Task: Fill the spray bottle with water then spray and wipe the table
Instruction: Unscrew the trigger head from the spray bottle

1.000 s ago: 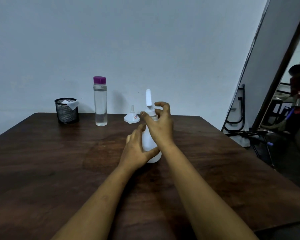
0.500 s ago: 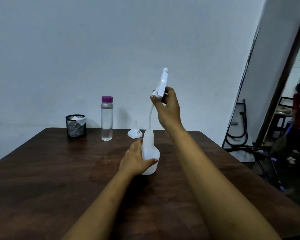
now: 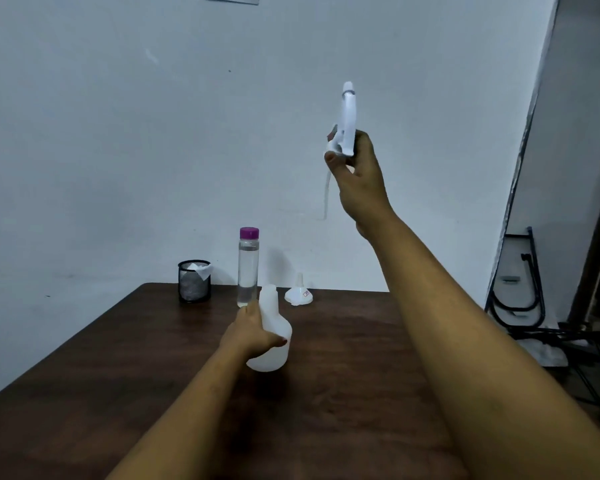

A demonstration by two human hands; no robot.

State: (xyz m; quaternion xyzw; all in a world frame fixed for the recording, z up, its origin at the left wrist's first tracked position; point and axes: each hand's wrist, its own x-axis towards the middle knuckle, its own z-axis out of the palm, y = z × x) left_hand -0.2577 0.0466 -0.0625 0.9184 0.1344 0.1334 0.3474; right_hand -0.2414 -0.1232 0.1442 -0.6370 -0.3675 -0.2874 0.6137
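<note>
Now the spray head [image 3: 347, 119], gripped in my right hand [image 3: 359, 174], has come clear of the spray bottle [image 3: 271, 336], its dip tube dangling free well above the neck. My left hand [image 3: 253, 332] wraps the bottle on the counter [image 3: 343, 375]. Behind it stand the water bottle [image 3: 248, 266] and what looks like a funnel [image 3: 298, 294], so filling can begin.

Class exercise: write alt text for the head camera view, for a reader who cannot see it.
A right hand holds a spray head high above a brown table, while the left hand steadies the open white bottle. Behind stand a water bottle, funnel and mesh cup.
</note>
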